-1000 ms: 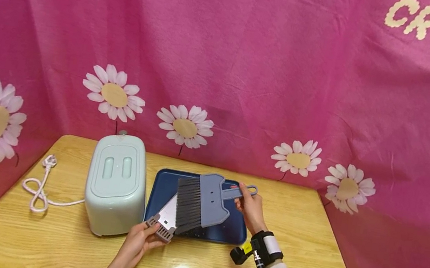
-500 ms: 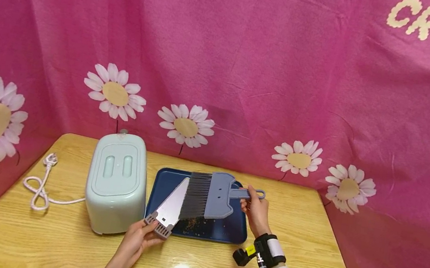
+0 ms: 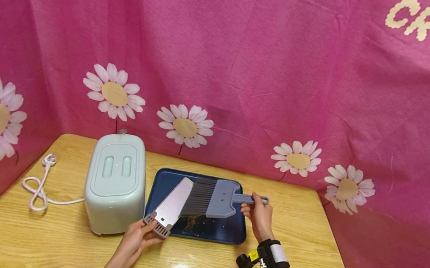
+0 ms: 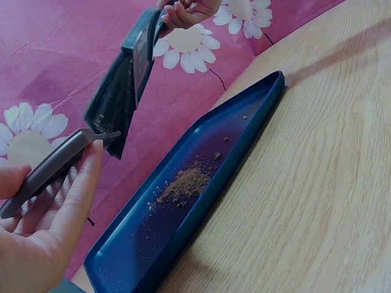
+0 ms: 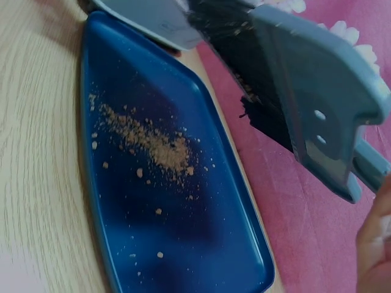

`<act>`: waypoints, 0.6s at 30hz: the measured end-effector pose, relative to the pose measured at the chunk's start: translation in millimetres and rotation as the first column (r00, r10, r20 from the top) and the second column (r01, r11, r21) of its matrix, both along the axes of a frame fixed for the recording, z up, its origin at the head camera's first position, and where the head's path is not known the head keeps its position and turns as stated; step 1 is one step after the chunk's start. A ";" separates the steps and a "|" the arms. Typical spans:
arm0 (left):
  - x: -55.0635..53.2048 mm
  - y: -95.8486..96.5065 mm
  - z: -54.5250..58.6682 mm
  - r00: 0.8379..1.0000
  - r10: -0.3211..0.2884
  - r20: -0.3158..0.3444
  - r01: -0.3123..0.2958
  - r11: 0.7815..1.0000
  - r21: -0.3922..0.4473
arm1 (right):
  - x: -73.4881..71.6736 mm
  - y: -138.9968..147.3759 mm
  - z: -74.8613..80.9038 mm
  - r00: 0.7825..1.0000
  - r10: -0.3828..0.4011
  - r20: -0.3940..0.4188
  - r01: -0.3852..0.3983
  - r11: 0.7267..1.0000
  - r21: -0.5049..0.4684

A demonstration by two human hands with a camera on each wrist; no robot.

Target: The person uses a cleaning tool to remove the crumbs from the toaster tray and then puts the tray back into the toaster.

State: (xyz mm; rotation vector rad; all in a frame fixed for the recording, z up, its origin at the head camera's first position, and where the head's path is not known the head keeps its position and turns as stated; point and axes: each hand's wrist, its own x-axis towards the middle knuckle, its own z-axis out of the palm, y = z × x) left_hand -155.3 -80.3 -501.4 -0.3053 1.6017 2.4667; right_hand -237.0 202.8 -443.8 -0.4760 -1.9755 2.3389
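Note:
My left hand (image 3: 133, 243) pinches the grey slotted end of a flat, silvery crumb tray (image 3: 174, 202), tilted above the left part of a navy tray (image 3: 231, 231). In the right hand (image 3: 261, 219) is the handle of a blue-grey hand brush (image 3: 223, 199) with a cat-shaped head and a loop. Its black bristles point left and meet the crumb tray's right edge in the head view. Both wrist views show the brush raised over the navy tray. Brown crumbs (image 5: 165, 149) lie heaped there, with scattered bits around them.
A pale mint toaster (image 3: 116, 179) with a lidded top stands left of the navy tray, close to its edge. Its white cord (image 3: 39, 191) lies looped on the wooden table (image 3: 303, 240). Behind hangs a pink cloth (image 3: 250, 65) with daisies.
The brush has moved right and its bristles, earlier covering much of the crumb tray, now lie at its right edge. More of the crumb tray and the crumbs below shows.

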 end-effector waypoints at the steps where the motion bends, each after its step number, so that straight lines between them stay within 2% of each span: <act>1: 0.0 0.0 0.1 1.000 0.000 0.002 0.000 1.000 0.004 | 0.3 1.1 -0.2 1.000 0.008 0.000 -0.008 1.000 0.001; 4: -0.3 0.7 0.8 1.000 0.000 0.006 0.000 1.000 0.007 | -0.1 3.8 -3.5 0.999 0.020 -0.029 -0.019 1.000 0.007; 5: -0.4 0.8 0.9 1.000 0.000 0.005 0.000 1.000 0.008 | -10.7 12.7 -23.0 0.997 0.046 -0.067 -0.047 0.999 -0.019; 6: -0.5 0.6 0.9 1.000 -0.004 0.004 0.004 1.000 0.009 | -14.9 18.4 -33.1 0.992 0.073 -0.104 -0.078 0.996 -0.037; 9: -1.1 0.4 0.6 1.000 -0.008 0.000 0.008 1.000 0.009 | -15.9 21.0 -38.2 0.986 0.081 -0.146 -0.087 0.996 -0.034; 11: -1.1 0.5 0.4 1.000 -0.007 0.001 0.007 1.000 0.008 | -14.8 20.9 -36.5 0.988 0.076 -0.135 -0.082 0.996 -0.039; 12: -1.1 0.5 0.2 1.000 -0.007 0.002 0.007 1.000 0.009 | -3.5 12.6 -16.7 0.994 0.052 -0.098 -0.053 0.998 -0.014; 13: -0.9 0.7 0.2 1.000 -0.006 0.003 0.006 1.000 0.007 | 0.9 7.7 -6.7 0.998 0.025 -0.060 -0.025 1.000 0.004; 16: -0.4 1.0 0.1 1.000 -0.003 0.008 0.002 1.000 0.007 | 3.6 7.2 -0.5 1.000 0.015 -0.013 -0.015 1.000 -0.015; 18: -0.4 0.7 -0.2 1.000 -0.005 0.004 0.005 1.000 0.009 | 4.1 8.6 -0.9 1.000 0.015 -0.012 -0.015 1.000 -0.022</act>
